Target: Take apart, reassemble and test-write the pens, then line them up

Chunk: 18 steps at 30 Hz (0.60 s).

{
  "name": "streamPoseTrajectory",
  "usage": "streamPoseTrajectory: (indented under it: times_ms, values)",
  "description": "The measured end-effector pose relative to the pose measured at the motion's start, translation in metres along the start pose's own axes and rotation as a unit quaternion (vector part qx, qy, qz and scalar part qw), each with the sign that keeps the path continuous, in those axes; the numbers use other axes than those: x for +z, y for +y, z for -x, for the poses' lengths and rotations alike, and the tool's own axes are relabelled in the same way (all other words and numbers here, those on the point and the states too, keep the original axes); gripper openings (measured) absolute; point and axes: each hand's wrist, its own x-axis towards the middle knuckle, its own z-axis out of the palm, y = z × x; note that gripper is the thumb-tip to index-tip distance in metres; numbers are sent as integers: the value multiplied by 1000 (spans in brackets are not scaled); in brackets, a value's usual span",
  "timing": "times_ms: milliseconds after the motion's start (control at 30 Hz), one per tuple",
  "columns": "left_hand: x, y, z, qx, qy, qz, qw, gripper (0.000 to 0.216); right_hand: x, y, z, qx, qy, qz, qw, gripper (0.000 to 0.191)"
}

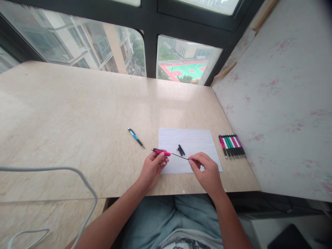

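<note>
Gleaming desk (77, 114) beneath window (186, 62), pink pen (161, 151)

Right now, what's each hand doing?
Left hand: closed on the pink pen barrel.
Right hand: pinching the thin black refill sticking out of it.

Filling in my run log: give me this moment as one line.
left hand: holds pink pen barrel | right hand: pinches thin refill | on paper: black parts | aside: blue pen, pen row
</note>
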Motion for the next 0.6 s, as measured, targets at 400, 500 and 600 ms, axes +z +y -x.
streamPoseTrajectory:
  times_ms: [400, 500, 600]
  values:
    - [3, -6, 4, -14, -33, -7, 999, 22, 9, -4, -2, 10, -25, -22, 999, 14]
    - [4, -8, 6, -17, -49, -4, 999, 22, 12, -4, 0, 57, -29, -52, 997, 21]
    - [5, -9, 7, -28, -62, 5, 998, 22, 12, -1, 2, 106, -47, -98, 988, 27]
